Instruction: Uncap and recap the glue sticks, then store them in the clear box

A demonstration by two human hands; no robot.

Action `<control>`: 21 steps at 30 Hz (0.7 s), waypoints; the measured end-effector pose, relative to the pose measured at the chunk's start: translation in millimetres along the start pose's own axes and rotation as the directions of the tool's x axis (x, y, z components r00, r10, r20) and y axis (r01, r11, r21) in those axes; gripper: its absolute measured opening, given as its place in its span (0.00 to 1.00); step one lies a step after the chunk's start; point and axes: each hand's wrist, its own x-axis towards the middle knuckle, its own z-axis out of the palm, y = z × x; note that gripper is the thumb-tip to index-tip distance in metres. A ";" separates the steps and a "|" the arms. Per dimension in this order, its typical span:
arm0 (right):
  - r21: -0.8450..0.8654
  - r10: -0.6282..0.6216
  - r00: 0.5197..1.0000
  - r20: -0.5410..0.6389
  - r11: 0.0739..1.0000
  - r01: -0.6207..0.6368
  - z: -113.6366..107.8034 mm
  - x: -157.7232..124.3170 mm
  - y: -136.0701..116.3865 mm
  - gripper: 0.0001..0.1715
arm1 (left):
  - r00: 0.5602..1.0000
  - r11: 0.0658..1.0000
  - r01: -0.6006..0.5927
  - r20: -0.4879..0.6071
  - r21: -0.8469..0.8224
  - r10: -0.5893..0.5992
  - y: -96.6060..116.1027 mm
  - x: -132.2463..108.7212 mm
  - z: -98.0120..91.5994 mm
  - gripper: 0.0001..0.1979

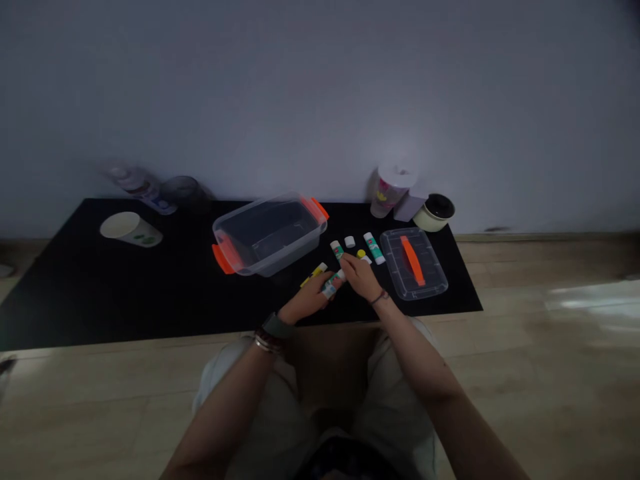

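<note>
Both of my hands meet over a black mat (125, 293) on the floor. My left hand (306, 301) is closed round a white and green glue stick (331, 285). My right hand (361, 276) pinches the same stick at its upper end. A yellow glue stick (314, 273) lies just left of my left hand. Beyond my fingers lie another green glue stick (337, 251), a white cap (349, 241), a yellow cap (361, 254) and a third green glue stick (374, 248).
An open clear plastic box (267, 233) with orange clips stands left of the sticks. Its lid (414, 263) with an orange handle lies at the right. A paper cup (131, 229), a bottle (140, 188), a tumbler (390, 190) and a bowl (434, 212) sit along the back.
</note>
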 end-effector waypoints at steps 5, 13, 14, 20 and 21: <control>-0.096 0.078 0.996 0.047 0.993 -0.073 6.6 4.0 -3.2 0.14 | 0.987 0.934 -0.047 -0.127 0.355 0.098 6.5 -2.4 1.0 0.17; -0.158 0.162 0.981 0.112 0.977 -0.143 13.9 7.1 -3.1 0.15 | 0.980 0.639 0.174 -0.195 0.749 -0.038 19.9 -11.4 8.0 0.16; -0.148 0.169 0.979 0.115 0.977 -0.151 16.3 7.1 -1.8 0.16 | 0.980 0.624 0.174 -0.195 0.762 -0.036 20.2 -12.1 7.6 0.16; 0.136 0.178 0.977 -0.120 0.977 -0.161 24.8 5.2 -3.2 0.20 | 0.980 0.709 0.118 -0.197 0.695 0.030 21.9 -5.9 -3.0 0.16; 0.183 0.162 0.977 -0.141 0.974 -0.135 23.3 4.3 -5.5 0.21 | 0.978 0.767 0.093 -0.204 0.635 0.050 21.6 -4.6 -4.2 0.16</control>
